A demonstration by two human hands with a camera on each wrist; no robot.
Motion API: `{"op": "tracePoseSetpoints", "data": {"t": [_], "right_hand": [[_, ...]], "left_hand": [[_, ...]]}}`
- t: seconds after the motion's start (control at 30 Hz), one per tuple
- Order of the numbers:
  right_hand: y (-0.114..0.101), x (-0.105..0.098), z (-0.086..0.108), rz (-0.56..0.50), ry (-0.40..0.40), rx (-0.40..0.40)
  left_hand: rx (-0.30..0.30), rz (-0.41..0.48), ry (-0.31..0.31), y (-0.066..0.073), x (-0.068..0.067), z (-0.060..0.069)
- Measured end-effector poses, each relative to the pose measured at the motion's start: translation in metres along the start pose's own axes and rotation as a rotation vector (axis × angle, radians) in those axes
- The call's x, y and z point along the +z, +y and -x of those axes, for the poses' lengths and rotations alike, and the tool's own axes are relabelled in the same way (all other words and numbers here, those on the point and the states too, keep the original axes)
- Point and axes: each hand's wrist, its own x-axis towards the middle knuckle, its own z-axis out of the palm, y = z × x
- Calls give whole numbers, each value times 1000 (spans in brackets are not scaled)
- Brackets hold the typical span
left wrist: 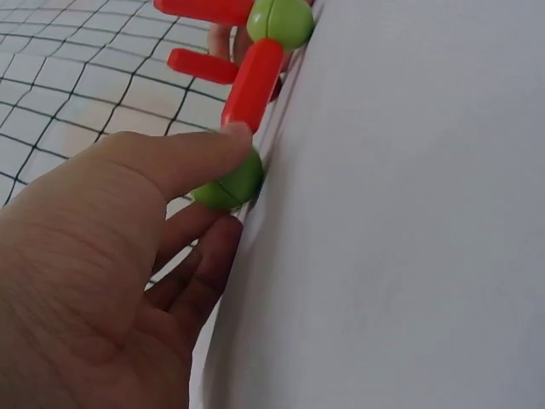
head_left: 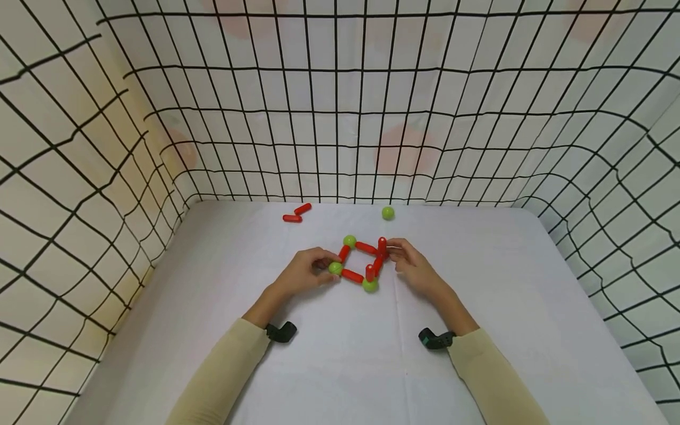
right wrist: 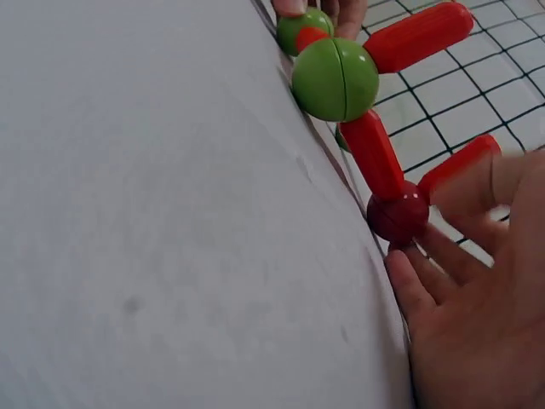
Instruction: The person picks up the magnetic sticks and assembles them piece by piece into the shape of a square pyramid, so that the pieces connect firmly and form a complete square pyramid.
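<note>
Red rods and balls form a four-sided toy frame on the white table. My left hand (head_left: 304, 273) pinches the green ball (head_left: 335, 268) at its left corner, thumb on top in the left wrist view. Further green balls sit at the far corner (head_left: 349, 241) and near corner (head_left: 369, 285); a dark red ball (right wrist: 398, 213) makes the right corner. A red rod (head_left: 370, 271) stands on the near ball, another upright red rod (head_left: 382, 244) on the dark red one. My right hand (head_left: 418, 274) holds that second rod at its base, thumb blurred, other fingers beside the dark red ball.
Two loose red rods (head_left: 292, 218) lie at the back of the table (head_left: 340, 366), left of centre. A loose green ball (head_left: 388, 213) rests at the back, right of them. Black netting (head_left: 361, 112) over pale cloth borders the back and both sides.
</note>
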Motion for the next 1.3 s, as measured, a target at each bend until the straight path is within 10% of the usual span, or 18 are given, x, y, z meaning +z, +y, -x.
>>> {"op": "tracePoseSetpoints", "data": {"t": [0.17,0.53,1.1,1.3], "right_hand": [[-1,-1,4,117,-111,-23],[-4,10,3,294,-65,-2],[-2,11,3,276,-60,10],[0,11,4,268,-56,16]], "left_hand": [[42,-21,-11,1,4,0],[31,-27,-32,4,6,-2],[-204,-246,194,-35,-75,-30],[-244,-362,178,-52,-83,-37]]}}
